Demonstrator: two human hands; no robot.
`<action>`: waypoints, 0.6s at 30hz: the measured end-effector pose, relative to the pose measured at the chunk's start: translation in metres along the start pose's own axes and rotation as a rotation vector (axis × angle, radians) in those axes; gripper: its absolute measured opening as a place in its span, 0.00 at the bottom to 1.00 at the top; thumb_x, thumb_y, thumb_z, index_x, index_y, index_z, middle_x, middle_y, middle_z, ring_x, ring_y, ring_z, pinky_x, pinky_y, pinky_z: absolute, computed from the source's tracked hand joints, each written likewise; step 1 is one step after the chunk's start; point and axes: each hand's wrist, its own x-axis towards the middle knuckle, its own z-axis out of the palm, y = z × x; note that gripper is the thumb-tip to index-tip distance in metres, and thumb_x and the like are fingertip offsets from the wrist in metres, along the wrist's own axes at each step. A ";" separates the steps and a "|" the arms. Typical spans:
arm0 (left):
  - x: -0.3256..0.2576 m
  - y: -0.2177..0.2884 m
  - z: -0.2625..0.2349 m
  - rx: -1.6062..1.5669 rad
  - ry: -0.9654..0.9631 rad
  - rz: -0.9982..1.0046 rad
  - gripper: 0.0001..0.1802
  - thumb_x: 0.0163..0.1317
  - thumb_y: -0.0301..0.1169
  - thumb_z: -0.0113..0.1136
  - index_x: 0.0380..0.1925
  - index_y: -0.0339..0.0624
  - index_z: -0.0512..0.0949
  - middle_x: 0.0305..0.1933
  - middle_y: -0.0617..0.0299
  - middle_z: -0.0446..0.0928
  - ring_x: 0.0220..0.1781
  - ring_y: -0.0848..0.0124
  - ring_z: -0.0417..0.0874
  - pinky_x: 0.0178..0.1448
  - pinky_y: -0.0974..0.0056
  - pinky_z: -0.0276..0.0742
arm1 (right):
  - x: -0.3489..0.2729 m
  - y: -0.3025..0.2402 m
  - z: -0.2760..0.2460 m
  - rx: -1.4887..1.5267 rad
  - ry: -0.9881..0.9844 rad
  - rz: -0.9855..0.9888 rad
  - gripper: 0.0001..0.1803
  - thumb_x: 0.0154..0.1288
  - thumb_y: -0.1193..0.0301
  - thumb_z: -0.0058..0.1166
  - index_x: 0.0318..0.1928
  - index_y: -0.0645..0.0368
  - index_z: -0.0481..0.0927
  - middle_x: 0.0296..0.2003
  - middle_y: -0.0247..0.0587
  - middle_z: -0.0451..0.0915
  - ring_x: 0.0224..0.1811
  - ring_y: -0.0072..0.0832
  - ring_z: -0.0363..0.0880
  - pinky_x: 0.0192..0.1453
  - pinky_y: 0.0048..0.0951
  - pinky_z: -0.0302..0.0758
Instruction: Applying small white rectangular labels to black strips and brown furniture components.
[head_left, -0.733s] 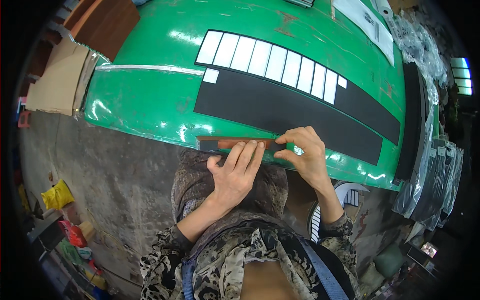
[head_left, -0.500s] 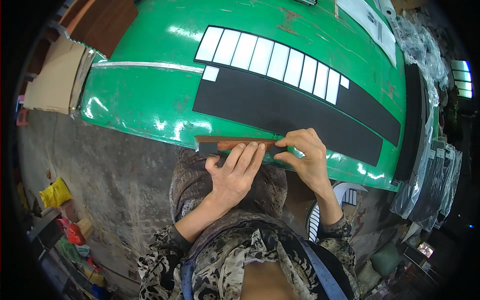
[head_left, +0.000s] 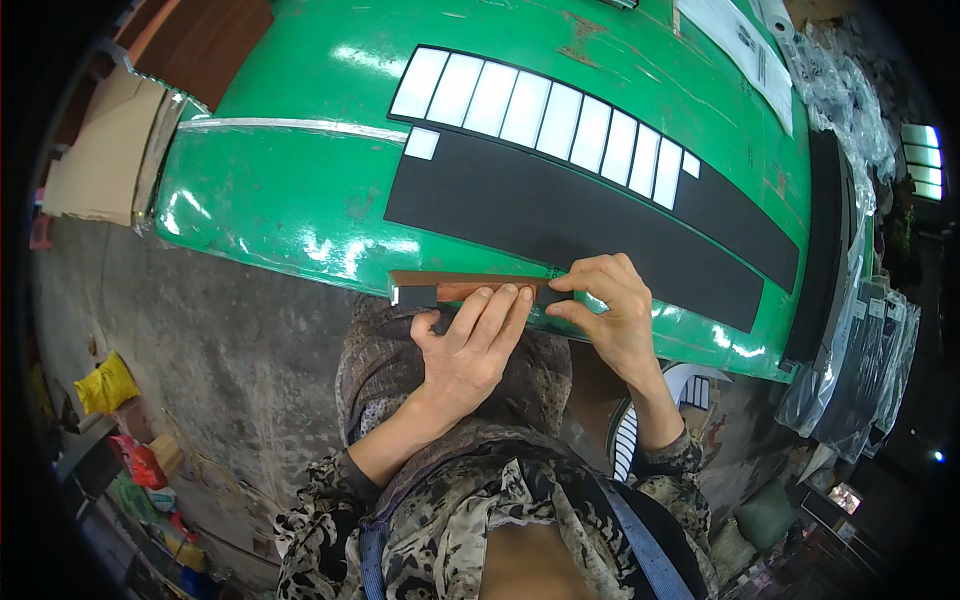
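Observation:
A brown wooden block [head_left: 455,281] lies along the near edge of a glossy green table [head_left: 290,190], with a dark strip [head_left: 415,296] under it. My left hand [head_left: 470,345] presses its fingertips flat on the block's middle. At the block's right end my right hand [head_left: 610,305] pinches the strip and block. Farther back on the table lies a long black sheet [head_left: 560,215] with a row of white rectangular pieces [head_left: 545,120] along its far edge and one small white square [head_left: 421,143].
Stacks of black sheets in clear plastic [head_left: 860,340] stand at the right. Cardboard [head_left: 100,165] leans at the left of the table. A yellow bag [head_left: 103,383] and coloured packets [head_left: 140,465] lie on the grey concrete floor [head_left: 230,360].
Both hands stay on the block at the table's edge; my left fingers have slid slightly along it. Nothing was let go.

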 end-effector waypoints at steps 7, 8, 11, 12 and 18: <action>0.000 0.000 0.000 -0.006 -0.001 -0.002 0.24 0.50 0.29 0.59 0.51 0.50 0.79 0.55 0.71 0.71 0.56 0.73 0.67 0.54 0.54 0.51 | 0.001 0.000 0.000 -0.008 -0.010 -0.003 0.15 0.38 0.72 0.70 0.33 0.55 0.84 0.32 0.32 0.79 0.33 0.30 0.71 0.35 0.30 0.70; 0.001 0.000 -0.001 -0.006 -0.003 -0.003 0.24 0.50 0.29 0.59 0.51 0.50 0.79 0.55 0.71 0.71 0.56 0.73 0.67 0.54 0.54 0.51 | 0.001 0.000 0.000 -0.007 -0.009 -0.002 0.15 0.38 0.72 0.70 0.33 0.55 0.84 0.32 0.32 0.79 0.33 0.30 0.71 0.35 0.30 0.70; 0.000 0.000 0.000 -0.006 0.003 -0.003 0.23 0.50 0.29 0.59 0.50 0.50 0.79 0.55 0.71 0.71 0.56 0.73 0.67 0.54 0.54 0.52 | 0.001 0.001 0.000 -0.009 -0.008 -0.007 0.16 0.38 0.71 0.71 0.33 0.55 0.84 0.32 0.32 0.79 0.33 0.30 0.71 0.35 0.29 0.71; 0.001 0.000 0.000 -0.006 0.002 -0.003 0.23 0.50 0.29 0.59 0.50 0.50 0.79 0.55 0.71 0.71 0.56 0.73 0.67 0.54 0.54 0.52 | 0.001 0.001 0.000 -0.010 -0.008 -0.010 0.16 0.38 0.71 0.71 0.33 0.54 0.84 0.32 0.32 0.79 0.33 0.30 0.71 0.36 0.29 0.71; 0.001 0.000 0.000 -0.005 -0.002 -0.005 0.23 0.50 0.29 0.59 0.51 0.51 0.79 0.55 0.71 0.71 0.56 0.73 0.67 0.54 0.54 0.52 | 0.002 0.002 -0.001 -0.007 -0.023 -0.029 0.16 0.38 0.71 0.71 0.34 0.54 0.84 0.33 0.32 0.79 0.34 0.30 0.72 0.36 0.29 0.71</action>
